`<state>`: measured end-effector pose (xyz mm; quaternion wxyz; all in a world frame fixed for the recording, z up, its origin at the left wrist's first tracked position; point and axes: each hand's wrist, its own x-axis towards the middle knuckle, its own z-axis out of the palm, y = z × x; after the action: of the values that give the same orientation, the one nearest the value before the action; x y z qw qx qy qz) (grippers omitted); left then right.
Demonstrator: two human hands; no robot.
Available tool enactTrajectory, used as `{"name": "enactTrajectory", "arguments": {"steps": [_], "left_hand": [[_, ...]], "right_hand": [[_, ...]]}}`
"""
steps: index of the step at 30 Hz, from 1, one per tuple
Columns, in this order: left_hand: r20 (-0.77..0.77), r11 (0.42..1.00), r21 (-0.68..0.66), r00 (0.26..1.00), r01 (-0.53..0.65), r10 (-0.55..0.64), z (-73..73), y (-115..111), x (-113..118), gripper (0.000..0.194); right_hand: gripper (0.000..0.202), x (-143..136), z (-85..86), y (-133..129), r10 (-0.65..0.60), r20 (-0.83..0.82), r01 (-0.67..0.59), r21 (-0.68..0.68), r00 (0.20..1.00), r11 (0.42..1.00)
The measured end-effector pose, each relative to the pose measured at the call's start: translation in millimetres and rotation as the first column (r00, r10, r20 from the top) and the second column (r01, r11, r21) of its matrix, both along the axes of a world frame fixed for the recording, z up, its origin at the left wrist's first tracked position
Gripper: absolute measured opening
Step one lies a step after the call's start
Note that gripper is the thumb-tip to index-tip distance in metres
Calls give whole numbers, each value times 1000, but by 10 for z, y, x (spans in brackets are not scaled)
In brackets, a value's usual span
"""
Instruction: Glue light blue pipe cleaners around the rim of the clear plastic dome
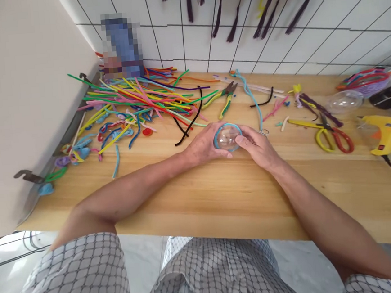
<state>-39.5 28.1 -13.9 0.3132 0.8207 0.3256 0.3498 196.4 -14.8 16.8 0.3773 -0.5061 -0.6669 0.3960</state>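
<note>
Looking down from the head camera, I see the wooden workbench [219, 194] filling the view, with no readable brand, label or writing on anything; a pixelated patch hides one item near the wall. Both forearms reach in from below and angle inward, meeting mid-bench. A big heap of coloured pipe cleaners [138, 101] sprawls at the far left. To the right lie a yellow glue gun [386, 133], yellow-and-red scissors [333, 135] and green-handled pliers [227, 96]. My left hand [204, 145] curls around the left side of a clear plastic dome [227, 137] edged with a light-blue pipe cleaner [252, 94], fingers wrapped round its rim. My right hand [258, 146] pinches the dome's right edge between thumb and fingertips. The dome sits between both hands, just above the bench.
</note>
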Motion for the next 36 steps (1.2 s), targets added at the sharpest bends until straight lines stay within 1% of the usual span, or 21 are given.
{"name": "enactTrajectory", "arguments": {"steps": [4, 6, 9, 12, 14, 15, 16, 18, 20, 24, 27, 31, 33, 36], "left_hand": [[20, 998, -8, 998, 58, -58, 9, 16, -19, 111], [37, 997, -19, 997, 75, -74, 11, 20, -32, 107], [64, 995, -50, 994, 87, -84, 11, 26, -44, 102], [87, 993, -85, 993, 81, -73, 8, 29, -45, 102], [95, 994, -91, 994, 62, -54, 9, 23, -45, 101], [91, 995, -85, 995, 57, -49, 12, 16, -46, 101], [83, 995, -77, 995, 56, -50, 17, 10, -48, 101], [71, 996, -63, 995, 68, -63, 28, 1, -52, 101], [86, 993, -83, 993, 82, -75, 37, 4, -54, 100], [202, 974, -205, 978, 100, -58, 30, 38, -45, 99], [260, 955, -270, 964, 125, -52, 25, 50, -41, 100], [269, 954, -264, 961, 141, -68, 59, 30, -44, 101], [270, 949, -278, 960, 152, -74, 77, 23, -43, 102], [318, 926, -333, 946, 177, -67, 82, 32, -37, 103]], "right_hand": [[73, 26, -8, 25, 8, -36, -9, -11, 999, 1000], [74, 42, -12, 38, 35, -55, -36, -25, 998, 999], [78, 92, -6, 60, 106, -58, -108, -27, 993, 994], [93, 132, 5, 58, 142, 27, -142, -18, 990, 990], [106, 133, 4, 38, 121, 72, -121, -5, 990, 993], [107, 126, -2, 27, 106, 69, -106, -2, 992, 994], [102, 117, -9, 17, 93, 51, -93, -4, 994, 996], [86, 103, -23, 9, 83, -2, -83, -23, 997, 996], [80, 106, -28, 20, 104, -51, -107, -56, 993, 993], [92, 154, -1, 63, 154, -118, -168, -115, 981, 979], [82, 177, 15, 80, 136, -146, -152, -104, 980, 983], [75, 160, 3, 76, 46, -168, -62, -91, 985, 994], [76, 144, 0, 64, 47, -141, -61, -96, 989, 993], [95, 127, 27, 35, 103, -23, -104, -74, 994, 992]]}}
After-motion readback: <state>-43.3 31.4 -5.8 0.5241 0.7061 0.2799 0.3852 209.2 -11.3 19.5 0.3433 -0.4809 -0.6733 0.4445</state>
